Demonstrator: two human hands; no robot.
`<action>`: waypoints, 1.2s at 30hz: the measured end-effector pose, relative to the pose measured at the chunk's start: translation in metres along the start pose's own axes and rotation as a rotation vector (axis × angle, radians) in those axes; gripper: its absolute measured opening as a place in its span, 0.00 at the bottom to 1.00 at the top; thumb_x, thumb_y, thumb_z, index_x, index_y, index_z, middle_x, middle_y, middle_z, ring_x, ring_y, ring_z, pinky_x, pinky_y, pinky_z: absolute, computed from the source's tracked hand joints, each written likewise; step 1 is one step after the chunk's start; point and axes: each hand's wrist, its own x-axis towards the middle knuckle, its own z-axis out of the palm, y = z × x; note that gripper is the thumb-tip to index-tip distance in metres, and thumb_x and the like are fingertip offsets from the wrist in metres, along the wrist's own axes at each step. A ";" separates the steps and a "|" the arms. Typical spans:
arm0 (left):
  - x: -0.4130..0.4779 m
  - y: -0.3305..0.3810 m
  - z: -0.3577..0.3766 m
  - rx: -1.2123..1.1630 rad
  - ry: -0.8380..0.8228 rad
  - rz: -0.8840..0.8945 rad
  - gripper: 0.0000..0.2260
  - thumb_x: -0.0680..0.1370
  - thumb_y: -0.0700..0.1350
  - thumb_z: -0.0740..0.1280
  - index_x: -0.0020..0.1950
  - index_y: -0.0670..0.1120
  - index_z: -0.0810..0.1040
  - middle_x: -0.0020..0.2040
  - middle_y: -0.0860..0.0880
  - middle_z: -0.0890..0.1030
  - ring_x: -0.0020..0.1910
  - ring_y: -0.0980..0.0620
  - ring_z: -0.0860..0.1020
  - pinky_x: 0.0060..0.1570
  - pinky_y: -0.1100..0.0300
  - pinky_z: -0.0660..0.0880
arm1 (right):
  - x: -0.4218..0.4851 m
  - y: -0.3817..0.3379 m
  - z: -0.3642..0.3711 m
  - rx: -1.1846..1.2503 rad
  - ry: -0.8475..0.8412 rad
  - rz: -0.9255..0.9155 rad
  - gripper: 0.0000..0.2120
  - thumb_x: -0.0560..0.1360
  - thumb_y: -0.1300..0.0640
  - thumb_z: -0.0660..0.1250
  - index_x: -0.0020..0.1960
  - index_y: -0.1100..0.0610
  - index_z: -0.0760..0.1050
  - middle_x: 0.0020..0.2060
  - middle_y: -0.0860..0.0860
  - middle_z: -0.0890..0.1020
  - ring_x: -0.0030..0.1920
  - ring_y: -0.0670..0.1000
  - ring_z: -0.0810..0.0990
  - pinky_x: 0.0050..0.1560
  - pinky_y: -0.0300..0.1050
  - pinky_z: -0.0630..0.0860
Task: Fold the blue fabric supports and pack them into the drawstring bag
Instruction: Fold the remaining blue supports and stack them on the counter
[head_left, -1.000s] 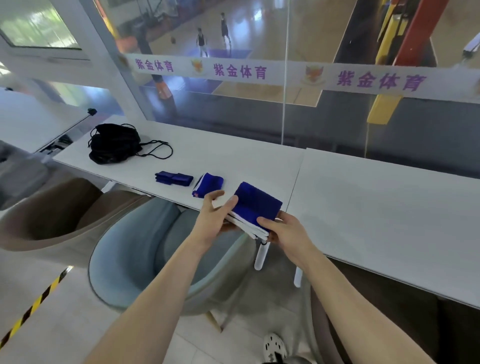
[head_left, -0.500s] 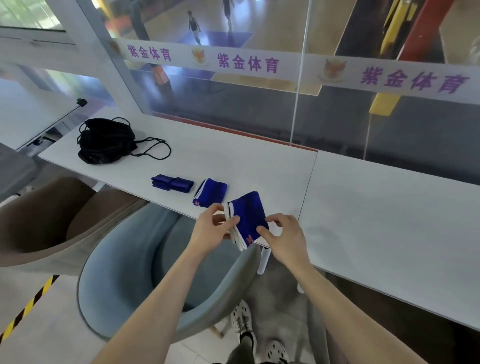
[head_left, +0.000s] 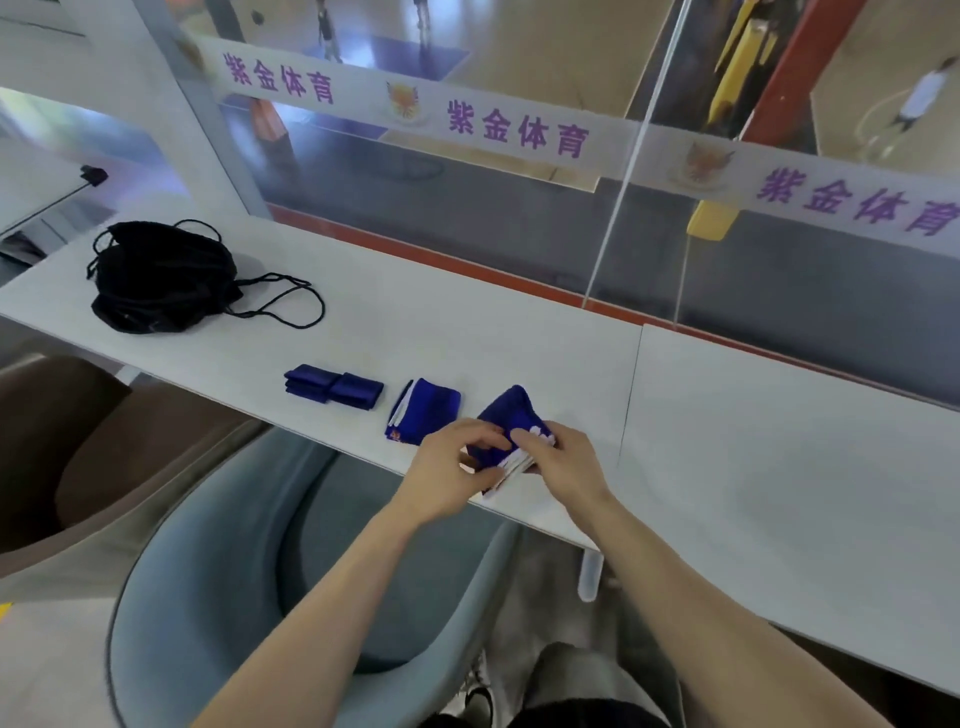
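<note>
The left hand (head_left: 449, 470) and the right hand (head_left: 563, 467) are close together, and both curl their fingers round one blue fabric support (head_left: 506, 413) with white edges, holding it at the near edge of the white counter (head_left: 519, 332). Just to the left of it a second folded support (head_left: 423, 415) lies flat by the near edge, and a darker blue folded one (head_left: 332, 387) lies a bit further left. The counter has a thin seam (head_left: 631, 389) where two tops meet. Behind it is a glass wall (head_left: 519, 228) with a white strip (head_left: 467, 111) with purple letters, and a sports court shows through. A blue-grey chair (head_left: 249, 571) and a brown chair (head_left: 78, 447) are tucked under the near edge. The black drawstring bag (head_left: 161, 280) sits bunched up at the far left end, its cords (head_left: 291, 306) spread on the top; I cannot tell what is inside
</note>
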 end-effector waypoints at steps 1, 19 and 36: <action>0.001 -0.002 -0.002 -0.024 0.005 -0.016 0.14 0.76 0.40 0.79 0.58 0.55 0.89 0.60 0.60 0.86 0.58 0.56 0.83 0.56 0.61 0.79 | 0.006 0.003 -0.002 0.059 0.033 0.029 0.13 0.78 0.52 0.75 0.49 0.64 0.84 0.44 0.62 0.88 0.46 0.64 0.87 0.59 0.66 0.85; 0.066 -0.049 -0.012 -0.411 -0.087 -0.604 0.11 0.86 0.47 0.71 0.68 0.54 0.83 0.52 0.48 0.90 0.43 0.57 0.85 0.44 0.61 0.81 | 0.078 0.041 -0.035 -0.221 -0.418 0.323 0.09 0.80 0.52 0.75 0.58 0.54 0.87 0.51 0.54 0.89 0.46 0.48 0.81 0.46 0.44 0.74; 0.113 -0.114 0.042 0.353 0.002 -0.519 0.19 0.81 0.46 0.77 0.71 0.47 0.80 0.61 0.51 0.86 0.58 0.50 0.84 0.63 0.51 0.81 | 0.135 0.117 0.014 -0.494 -0.008 0.235 0.24 0.75 0.46 0.78 0.62 0.51 0.68 0.50 0.51 0.85 0.49 0.55 0.86 0.52 0.58 0.85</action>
